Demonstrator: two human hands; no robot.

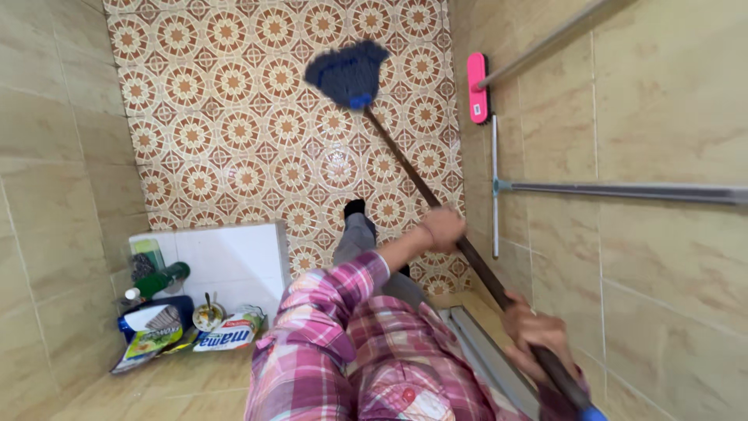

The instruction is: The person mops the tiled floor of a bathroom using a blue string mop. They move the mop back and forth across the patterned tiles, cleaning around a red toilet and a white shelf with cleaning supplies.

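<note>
I hold a mop with both hands. Its blue stringy head (348,72) rests on the patterned floor tiles (234,132) far ahead, and its dark brown handle (411,178) runs back diagonally to the lower right. My left hand (441,228), in a pink plaid sleeve, grips the handle midway. My right hand (538,331) is closed around it lower down, near the blue end cap. My foot in a dark sock (354,208) stands on the floor below the handle.
A pink scrubbing brush (478,87) and a squeegee (494,187), both on metal poles, lean against the beige tiled wall on the right. At lower left, a white tiled ledge (234,261) holds a green bottle (160,281), a small bowl and several packets.
</note>
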